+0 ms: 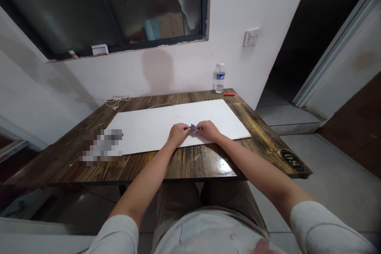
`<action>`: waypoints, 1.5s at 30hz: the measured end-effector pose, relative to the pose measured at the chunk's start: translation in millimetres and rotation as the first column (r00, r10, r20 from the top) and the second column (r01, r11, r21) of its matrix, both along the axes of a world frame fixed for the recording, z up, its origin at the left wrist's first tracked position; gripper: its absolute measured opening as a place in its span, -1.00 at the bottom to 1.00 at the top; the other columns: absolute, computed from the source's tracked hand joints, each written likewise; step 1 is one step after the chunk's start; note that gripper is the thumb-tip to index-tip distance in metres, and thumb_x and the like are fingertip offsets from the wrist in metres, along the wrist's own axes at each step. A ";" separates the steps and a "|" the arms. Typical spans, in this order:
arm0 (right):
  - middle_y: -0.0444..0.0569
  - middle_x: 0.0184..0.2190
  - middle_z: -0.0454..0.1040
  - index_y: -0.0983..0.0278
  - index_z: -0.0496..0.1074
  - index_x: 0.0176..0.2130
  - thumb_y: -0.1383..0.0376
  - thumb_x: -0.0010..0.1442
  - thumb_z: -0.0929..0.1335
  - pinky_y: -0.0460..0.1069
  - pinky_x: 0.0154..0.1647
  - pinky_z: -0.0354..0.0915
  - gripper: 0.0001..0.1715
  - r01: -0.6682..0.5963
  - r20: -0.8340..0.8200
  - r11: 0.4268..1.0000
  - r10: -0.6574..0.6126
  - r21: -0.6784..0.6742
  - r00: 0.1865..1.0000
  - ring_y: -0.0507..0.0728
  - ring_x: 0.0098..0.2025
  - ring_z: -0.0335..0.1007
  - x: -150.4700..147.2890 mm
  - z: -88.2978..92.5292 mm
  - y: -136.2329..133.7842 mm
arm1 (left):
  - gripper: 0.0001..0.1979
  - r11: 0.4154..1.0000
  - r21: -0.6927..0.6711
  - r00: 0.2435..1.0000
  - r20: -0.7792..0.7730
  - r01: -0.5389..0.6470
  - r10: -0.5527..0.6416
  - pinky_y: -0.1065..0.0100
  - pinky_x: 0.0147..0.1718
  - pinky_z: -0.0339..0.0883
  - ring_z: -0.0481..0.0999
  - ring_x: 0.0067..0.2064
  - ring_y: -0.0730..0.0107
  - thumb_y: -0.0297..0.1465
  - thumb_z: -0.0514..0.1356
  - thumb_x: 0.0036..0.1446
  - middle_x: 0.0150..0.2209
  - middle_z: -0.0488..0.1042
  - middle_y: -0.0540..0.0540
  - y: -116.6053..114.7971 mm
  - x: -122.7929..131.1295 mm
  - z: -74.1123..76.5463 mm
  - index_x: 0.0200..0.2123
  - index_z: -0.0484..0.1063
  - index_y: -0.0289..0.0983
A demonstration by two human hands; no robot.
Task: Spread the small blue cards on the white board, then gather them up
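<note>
Between my two hands is a small, grey, knobbly object (193,127), too small to name for sure. My left hand (178,133) pinches its left side with thumb and fingertips. From the other side, my right hand (208,130) grips it the same way. Both hands are low over the near edge of a white board (149,129), which lies flat on the dark wooden table (196,162). The fingers hide part of the grey object.
A water bottle (220,79) stands at the table's back right, with a red pen-like stick (229,95) beside it. A white cable (117,101) lies at the back left. Something blurred out (104,147) covers the board's left end. A wall socket (251,37) is above.
</note>
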State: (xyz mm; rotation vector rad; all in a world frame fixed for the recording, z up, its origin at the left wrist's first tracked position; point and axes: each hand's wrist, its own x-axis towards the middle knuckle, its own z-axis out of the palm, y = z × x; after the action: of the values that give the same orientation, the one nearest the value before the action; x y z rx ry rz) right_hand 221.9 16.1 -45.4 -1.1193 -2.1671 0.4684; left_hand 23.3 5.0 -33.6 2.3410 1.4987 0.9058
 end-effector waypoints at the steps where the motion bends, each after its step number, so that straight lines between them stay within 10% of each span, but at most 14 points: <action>1: -0.07 -0.44 0.56 0.24 0.61 -0.41 0.24 0.15 0.43 -0.09 -0.37 0.06 -0.84 -0.002 0.011 1.000 0.002 0.004 1.000 0.04 -0.40 0.33 0.0 0.5 -0.3 | -0.87 1.000 -0.018 1.000 -0.002 0.009 -0.010 0.38 -0.26 0.31 0.55 -0.27 0.32 -0.36 0.25 0.12 -0.33 0.63 -0.04 0.1 -0.3 0.0 -0.34 0.63 -0.20; 21: -0.11 -0.50 0.46 0.28 0.50 -0.46 0.23 0.16 0.41 -0.09 -0.41 0.03 -0.79 0.080 -0.050 0.996 -0.078 0.033 0.996 0.02 -0.45 0.25 -1.1 -4.8 4.3 | -0.70 0.997 0.067 0.970 -0.237 -0.031 0.046 0.26 -0.10 0.31 0.49 -0.10 0.18 -0.27 0.15 0.20 -0.15 0.58 -0.14 -0.9 -3.4 6.3 -0.08 0.54 -0.24; 27: -0.12 -0.52 0.45 0.29 0.48 -0.48 0.21 0.14 0.42 -0.09 -0.41 0.04 -0.77 0.088 -0.082 0.996 -0.088 0.004 0.993 0.02 -0.45 0.25 -1.3 -3.1 3.5 | -0.40 0.961 0.093 0.895 -0.351 -0.260 0.276 0.03 0.16 0.14 0.15 0.27 -0.05 -0.09 0.13 0.19 0.26 0.27 -0.23 12.5 -9.9 -3.2 0.22 0.26 -0.25; 33: -0.10 -0.51 0.46 0.29 0.49 -0.47 0.22 0.14 0.41 -0.09 -0.41 0.04 -0.78 0.087 -0.050 0.996 -0.086 0.001 0.995 0.02 -0.44 0.26 -1.2 -3.9 3.5 | -0.28 0.963 -0.036 0.897 -0.375 -0.267 0.235 -0.14 0.23 -0.12 -0.19 0.40 -0.13 0.09 0.03 0.15 0.38 0.05 -0.19 21.6 -9.9 -10.6 0.28 0.17 -0.16; 45: -0.10 -0.50 0.48 0.30 0.49 -0.48 0.22 0.13 0.41 -0.10 -0.41 0.05 -0.78 0.087 -0.048 0.996 -0.089 -0.028 0.995 0.01 -0.45 0.25 -2.4 0.0 0.8 | -0.57 0.955 0.107 0.896 -0.329 -0.277 0.297 -0.02 0.10 0.03 0.28 0.10 -0.06 -0.14 0.14 0.18 0.02 0.47 -0.26 10.8 -3.4 1.1 0.06 0.35 -0.23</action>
State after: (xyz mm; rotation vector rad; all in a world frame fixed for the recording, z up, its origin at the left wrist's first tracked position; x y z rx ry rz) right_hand 219.4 16.9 -45.4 -1.1994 -2.0652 0.4806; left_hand 19.9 15.8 -32.5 2.4560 2.0241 0.6251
